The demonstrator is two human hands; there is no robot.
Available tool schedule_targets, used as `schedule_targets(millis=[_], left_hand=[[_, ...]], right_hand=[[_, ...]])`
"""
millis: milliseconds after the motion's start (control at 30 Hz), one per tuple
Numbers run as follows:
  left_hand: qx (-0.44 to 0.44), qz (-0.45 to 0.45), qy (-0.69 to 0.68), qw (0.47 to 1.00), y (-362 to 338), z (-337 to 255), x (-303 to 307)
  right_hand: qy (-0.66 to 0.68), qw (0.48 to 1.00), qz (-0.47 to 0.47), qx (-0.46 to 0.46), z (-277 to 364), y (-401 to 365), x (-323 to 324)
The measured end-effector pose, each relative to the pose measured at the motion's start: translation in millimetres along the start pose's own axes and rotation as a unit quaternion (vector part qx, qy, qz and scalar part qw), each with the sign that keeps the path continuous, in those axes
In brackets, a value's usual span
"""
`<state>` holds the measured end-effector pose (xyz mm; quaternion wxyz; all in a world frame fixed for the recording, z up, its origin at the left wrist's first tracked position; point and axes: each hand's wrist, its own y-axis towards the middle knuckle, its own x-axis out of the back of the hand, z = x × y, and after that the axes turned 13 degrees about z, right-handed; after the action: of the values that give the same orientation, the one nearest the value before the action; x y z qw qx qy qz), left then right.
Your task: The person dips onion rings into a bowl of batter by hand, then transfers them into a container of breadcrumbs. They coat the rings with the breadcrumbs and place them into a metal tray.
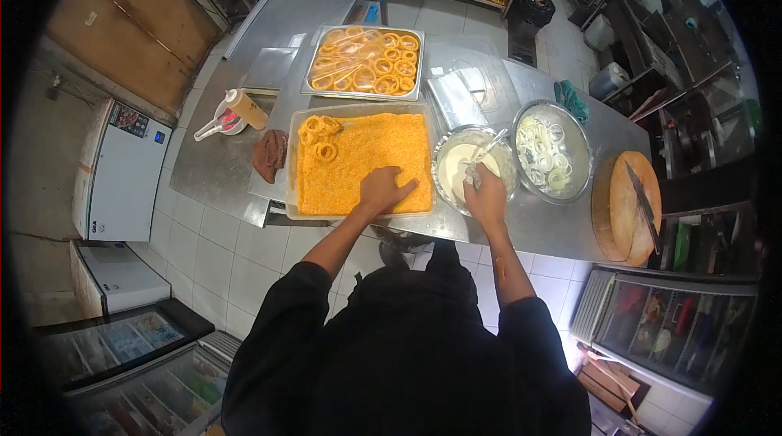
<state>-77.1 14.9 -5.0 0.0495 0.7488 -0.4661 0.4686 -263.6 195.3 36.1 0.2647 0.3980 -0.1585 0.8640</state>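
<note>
My left hand [383,192] is low over the orange breadcrumbs [362,147] in a clear plastic tub [294,183], thumb spread from the fingers, holding nothing visible. Several crumbed onion rings [325,151] lie at the tub's far left corner. My right hand [486,193] reaches over the near side of a metal bowl of pale batter [456,162]. Its fingers are pinched together and coated with batter; I cannot tell what is between them. A metal utensil [494,141] leans in that bowl, just beyond my fingertips. To the right, a larger bowl [586,179] holds raw onion rings [544,151].
Behind the tub is a metal tray [366,97] of coated rings under plastic film. A knife [643,201] lies on a round wooden board [617,220] at the right. A squeeze bottle [247,109] and brown cloth [270,156] are at the left. A freezer [126,171] stands beyond.
</note>
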Motion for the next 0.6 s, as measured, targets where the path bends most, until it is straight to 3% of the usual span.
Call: schedule_targets(millis=[67, 133, 167, 267, 333, 467, 533, 600], left_hand=[[-0.019, -0.02, -0.002, 1.0, 3, -3, 7], [-0.003, 0.065, -0.027, 0.998, -2, -17, 34], [-0.002, 0.066, -0.027, 0.997, -1, -14, 36], [-0.063, -0.003, 0.043, 0.997, -6, -4, 41], [0.04, -0.012, 0.226, 0.973, -28, -6, 45], [0.114, 0.063, 0.238, 0.962, -45, 6, 38], [0.113, 0.087, 0.116, 0.983, -44, 19, 33], [0.114, 0.075, 0.102, 0.985, -40, 28, 29]], right_hand=[[0.003, 1.0, -0.002, -0.002, 1, 1, 1], [0.012, 1.0, 0.006, -0.001, 0, 1, 1], [0.012, 1.0, 0.007, -0.002, 0, 1, 0], [0.002, 1.0, 0.004, -0.004, -4, 1, -2], [-0.001, 1.0, -0.016, 0.014, -6, 1, -3], [0.003, 1.0, -0.008, -0.007, -4, 2, -4], [-0.018, 0.999, -0.025, 0.024, -9, 2, -6], [-0.023, 0.999, -0.019, 0.018, -11, 3, -8]])
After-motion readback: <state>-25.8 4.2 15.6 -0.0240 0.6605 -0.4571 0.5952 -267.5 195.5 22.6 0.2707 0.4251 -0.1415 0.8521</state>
